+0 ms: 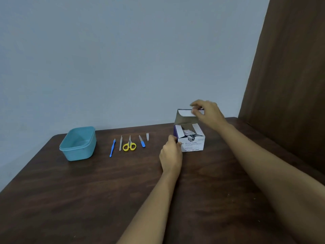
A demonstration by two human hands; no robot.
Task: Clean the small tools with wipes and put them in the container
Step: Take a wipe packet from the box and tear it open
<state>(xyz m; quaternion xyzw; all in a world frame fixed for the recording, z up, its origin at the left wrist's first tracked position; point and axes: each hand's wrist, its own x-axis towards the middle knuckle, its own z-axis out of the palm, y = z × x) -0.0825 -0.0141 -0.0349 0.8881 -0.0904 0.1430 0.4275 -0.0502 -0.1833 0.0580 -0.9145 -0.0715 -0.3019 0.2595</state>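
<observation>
A white and purple box of alcohol swabs [191, 143] stands on the dark wooden table, its lid flap [184, 114] raised. My right hand [207, 113] pinches the top edge of that flap. My left hand [171, 152] grips the box's left front corner. Swab packets show inside. Left of the box lie several small tools in a row: a blue-handled pick [112, 148], a grey file [120, 143], yellow-handled scissors [129, 145], a blue-handled file [142, 141] and a small metal clipper [147, 136]. A teal plastic container [78, 144] sits at the far left, with nothing in it.
The table [88, 199] ends at a pale blue wall behind the tools. A brown wooden panel [290, 67] rises at the right, close to the table's right edge.
</observation>
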